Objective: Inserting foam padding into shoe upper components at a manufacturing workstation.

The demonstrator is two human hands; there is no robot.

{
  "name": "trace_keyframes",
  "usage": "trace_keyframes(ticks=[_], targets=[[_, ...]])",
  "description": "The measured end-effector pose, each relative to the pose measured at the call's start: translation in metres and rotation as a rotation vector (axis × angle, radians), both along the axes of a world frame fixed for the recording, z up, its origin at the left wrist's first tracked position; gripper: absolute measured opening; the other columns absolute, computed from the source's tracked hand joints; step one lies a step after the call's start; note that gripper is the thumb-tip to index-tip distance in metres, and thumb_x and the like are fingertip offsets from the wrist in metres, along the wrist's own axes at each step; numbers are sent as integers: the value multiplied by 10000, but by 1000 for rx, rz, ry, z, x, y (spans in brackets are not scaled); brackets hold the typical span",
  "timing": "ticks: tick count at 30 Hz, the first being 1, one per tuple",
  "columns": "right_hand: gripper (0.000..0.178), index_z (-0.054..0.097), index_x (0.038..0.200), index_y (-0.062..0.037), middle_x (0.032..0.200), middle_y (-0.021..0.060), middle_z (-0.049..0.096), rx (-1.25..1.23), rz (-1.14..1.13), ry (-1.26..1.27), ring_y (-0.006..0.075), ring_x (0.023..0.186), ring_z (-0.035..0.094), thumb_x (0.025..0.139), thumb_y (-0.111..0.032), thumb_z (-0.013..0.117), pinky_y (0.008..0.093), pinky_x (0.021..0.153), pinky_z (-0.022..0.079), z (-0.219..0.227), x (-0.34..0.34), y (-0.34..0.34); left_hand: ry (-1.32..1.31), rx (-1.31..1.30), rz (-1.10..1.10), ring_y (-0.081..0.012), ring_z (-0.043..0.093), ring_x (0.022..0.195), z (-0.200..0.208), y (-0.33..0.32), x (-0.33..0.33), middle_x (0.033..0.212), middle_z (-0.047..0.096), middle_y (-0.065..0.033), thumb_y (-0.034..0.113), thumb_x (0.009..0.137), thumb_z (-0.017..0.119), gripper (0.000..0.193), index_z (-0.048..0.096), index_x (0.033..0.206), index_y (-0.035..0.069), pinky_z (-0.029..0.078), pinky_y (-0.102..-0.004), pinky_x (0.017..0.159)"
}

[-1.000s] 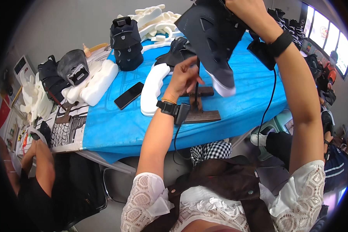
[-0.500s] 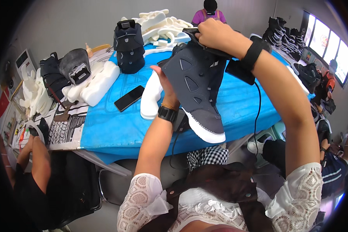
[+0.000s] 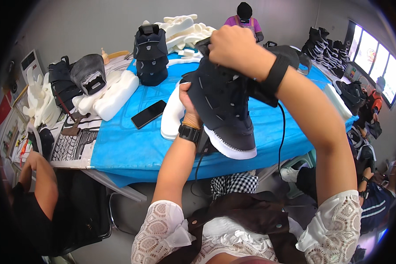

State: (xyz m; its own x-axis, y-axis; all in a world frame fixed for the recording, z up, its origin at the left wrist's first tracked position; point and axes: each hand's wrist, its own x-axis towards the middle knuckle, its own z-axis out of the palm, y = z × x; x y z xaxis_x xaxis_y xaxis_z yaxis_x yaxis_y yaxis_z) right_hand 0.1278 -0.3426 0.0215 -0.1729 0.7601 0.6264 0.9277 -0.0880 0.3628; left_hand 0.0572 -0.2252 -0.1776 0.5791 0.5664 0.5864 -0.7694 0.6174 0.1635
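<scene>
A dark high-top shoe upper [image 3: 222,99] hangs tilted above the blue-covered table, its toe towards me with a white band stitched round the edge. My right hand [image 3: 235,47] is closed on the top of its collar. Against its left side my left hand [image 3: 190,103] grips it, the thumb upright and the other fingers hidden behind the upper. A white foam foot form [image 3: 171,119] lies on the table just left of my left hand. Beside that rests a black phone [image 3: 148,114].
White foam forms [image 3: 180,33] pile up at the back, next to stacked dark uppers [image 3: 151,55]. More foam forms [image 3: 112,94], uppers [image 3: 88,75] and a hammer [image 3: 71,127] lie at left. One co-worker [image 3: 243,22] is behind the table; another person's arm [image 3: 45,187] is at left.
The upper has turned in my hands, so its side cut-outs face me less. My right hand has shifted slightly left and down with the collar; my left hand keeps its place.
</scene>
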Motion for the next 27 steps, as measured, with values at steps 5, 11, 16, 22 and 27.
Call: trace_keyframes(ticks=[5, 11, 16, 22, 27], targets=[[283, 692, 923, -44, 855, 208, 646, -175, 265, -281, 368, 840, 638, 843, -280, 560, 439, 706, 507, 21, 121, 37, 109, 111, -41, -343, 631, 979, -5, 5, 14, 1110, 634, -229, 230, 670, 462, 592, 556, 1146, -108, 503, -420, 923], [621, 526, 1289, -65, 1083, 122, 615, -588, 227, 933, 190, 925, 588, 941, -560, 385, 331, 732, 486, 19, 90, -11, -51, 69, -189, -406, 597, 1043, -23, 35, 0, 1188, 580, -280, 278, 710, 483, 659, 482, 1235, -119, 481, -467, 950], [1013, 416, 1385, 1, 1403, 273, 401, -358, 71, 855, 322, 1295, 389, 808, -823, 300, 413, 1033, 328, 17, 71, -20, -100, 88, -251, -416, 556, 1112, -8, 8, 5, 1255, 535, -289, 284, 720, 476, 684, 445, 1279, -108, 422, -483, 1015], [583, 614, 1061, 53, 976, 214, 631, -574, 387, 168, 362, 940, 596, 960, -483, 410, 416, 820, 457, 9, 90, -11, 43, 79, -80, -409, 554, 1111, -4, 3, -2, 1244, 541, -281, 270, 701, 456, 692, 447, 1275, -116, 423, -480, 1009], [341, 638, 1090, -29, 886, 248, 636, -265, 472, 81, 409, 871, 618, 975, -260, 415, 469, 762, 475, -11, 107, 2, 81, 53, -16, -387, 599, 1044, -6, 5, -1, 1167, 594, -263, 258, 711, 452, 624, 507, 1205, -120, 478, -455, 953]])
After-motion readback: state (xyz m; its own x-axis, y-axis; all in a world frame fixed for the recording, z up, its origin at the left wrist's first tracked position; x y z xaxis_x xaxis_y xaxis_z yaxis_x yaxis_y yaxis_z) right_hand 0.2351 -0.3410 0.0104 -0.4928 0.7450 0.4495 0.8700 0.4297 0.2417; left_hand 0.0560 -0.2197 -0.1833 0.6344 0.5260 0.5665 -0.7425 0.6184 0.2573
